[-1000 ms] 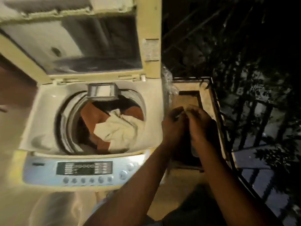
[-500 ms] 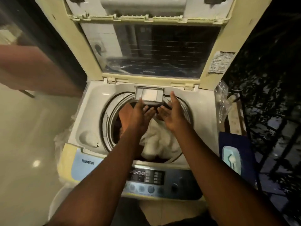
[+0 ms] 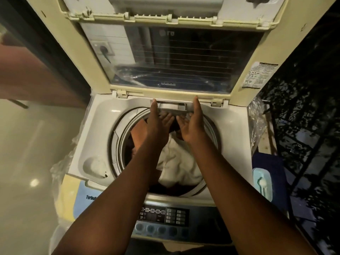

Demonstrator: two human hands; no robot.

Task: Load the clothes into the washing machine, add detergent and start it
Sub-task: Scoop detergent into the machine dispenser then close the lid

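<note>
Fingers (image 3: 166,119) of both hands now reach under the detergent drawer (image 3: 173,108) at the back rim of the washing machine (image 3: 103,126). That is further in than half a second ago, when they hovered just short of it over the tub. The left hand (image 3: 156,127) and right hand (image 3: 192,128) face palms inward, fingers apart and only lightly bent, thumbs upright at the drawer's two ends, clamped on nothing. A second ago both were together out to the right of the machine. Below the wrists the clothes (image 3: 176,162), a white piece over orange and dark ones, lie in the drum as before. The lid (image 3: 266,52) stands open beyond the fingertips.
</note>
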